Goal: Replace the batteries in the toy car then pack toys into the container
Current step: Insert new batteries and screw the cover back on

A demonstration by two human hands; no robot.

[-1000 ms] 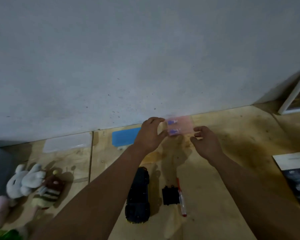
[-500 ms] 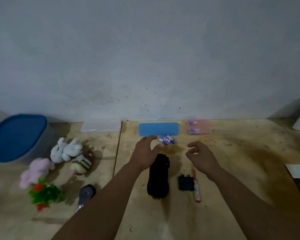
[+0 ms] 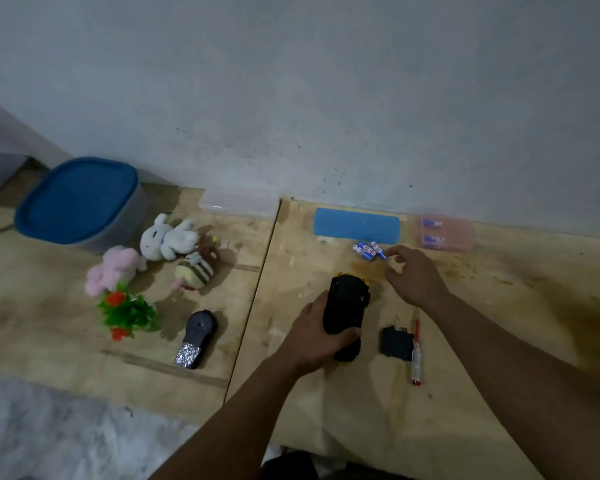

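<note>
The black toy car (image 3: 347, 306) lies underside up on the wooden floor, and my left hand (image 3: 317, 336) grips its near end. Several loose blue batteries (image 3: 368, 250) lie just beyond it. My right hand (image 3: 413, 275) hovers beside them with fingers loosely curled, its fingertips almost at the batteries, holding nothing. The black battery cover (image 3: 395, 342) and a red-and-clear screwdriver (image 3: 416, 355) lie to the right of the car. A grey container with a blue lid (image 3: 80, 202) stands at the far left.
Plush toys lie left of centre: a white bunny (image 3: 167, 237), a pink one (image 3: 113, 268), a striped bee (image 3: 194, 271). A plastic plant (image 3: 127, 311) and grey remote (image 3: 196, 337) lie nearer. A clear case (image 3: 239, 206), blue case (image 3: 355, 225) and pink battery box (image 3: 445, 233) line the wall.
My left hand came back from the pink box at the wall and took hold of the car. My right hand reached toward the loose batteries. The view swung left, showing the container and toys.
</note>
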